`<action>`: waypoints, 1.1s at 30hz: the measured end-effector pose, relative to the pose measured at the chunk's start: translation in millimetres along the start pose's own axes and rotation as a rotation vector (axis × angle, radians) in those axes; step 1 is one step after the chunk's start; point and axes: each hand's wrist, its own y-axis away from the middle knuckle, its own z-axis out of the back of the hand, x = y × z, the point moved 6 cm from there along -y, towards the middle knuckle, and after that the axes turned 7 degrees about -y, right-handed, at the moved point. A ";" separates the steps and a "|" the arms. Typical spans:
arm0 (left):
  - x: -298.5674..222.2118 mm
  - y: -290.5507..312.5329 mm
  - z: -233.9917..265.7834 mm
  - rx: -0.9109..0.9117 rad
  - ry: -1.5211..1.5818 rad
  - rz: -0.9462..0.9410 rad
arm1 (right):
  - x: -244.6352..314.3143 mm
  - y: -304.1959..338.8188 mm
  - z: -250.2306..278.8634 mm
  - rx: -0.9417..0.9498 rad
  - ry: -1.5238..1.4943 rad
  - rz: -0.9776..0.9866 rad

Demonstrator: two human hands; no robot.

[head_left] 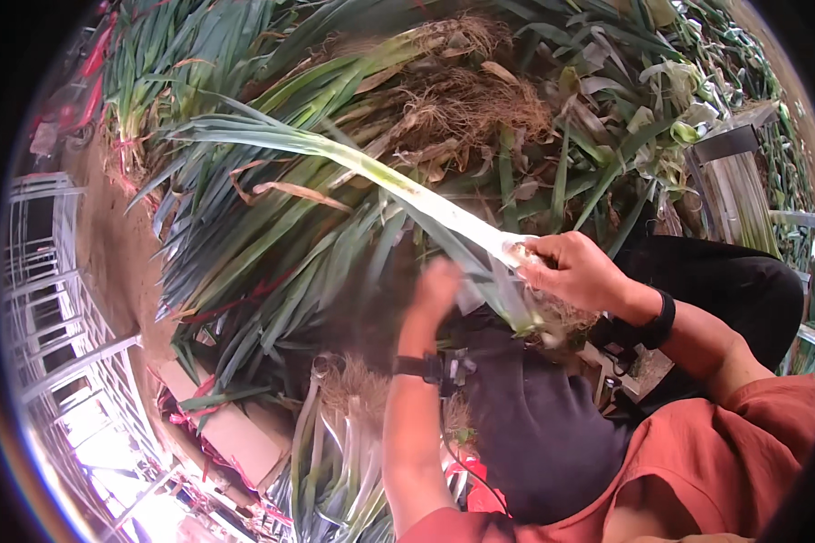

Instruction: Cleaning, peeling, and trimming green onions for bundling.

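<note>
My right hand (570, 270) is closed around the root end of a leek (426, 201), thumb and fingers pinching its white base. The leek slants up to the left, its green leaves reaching over the pile. My left hand (438, 288) is below the white stalk, apart from it and smeared by motion, so its fingers do not show clearly. Under the right hand a second pale stalk end (522, 317) with roots lies near my lap. Beyond both hands spreads a large heap of leeks (335, 100), with tangled brown roots (471, 113).
At the upper left stands a leek bundle (129, 145) tied with red string. Loose peeled leaves (598, 163) lie at the upper right. More leeks (344, 434) lie beside my left forearm. A cardboard piece (231, 425) and a white metal rack (72, 290) are at the left.
</note>
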 end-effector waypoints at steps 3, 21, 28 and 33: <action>-7.6 -3.5 66.3 -0.402 1.340 0.060 | -0.3 9.2 -10.8 -0.030 0.184 0.039; -24.7 -16.9 105.6 -0.520 1.061 0.351 | -20.9 18.2 -23.9 -0.086 0.517 0.199; -120.3 -6.4 126.8 -0.637 0.047 0.022 | -29.8 14.0 -23.7 -0.123 0.505 0.246; -234.7 47.6 57.8 -0.376 -0.046 -0.859 | -52.0 2.1 -25.7 -0.069 0.419 0.377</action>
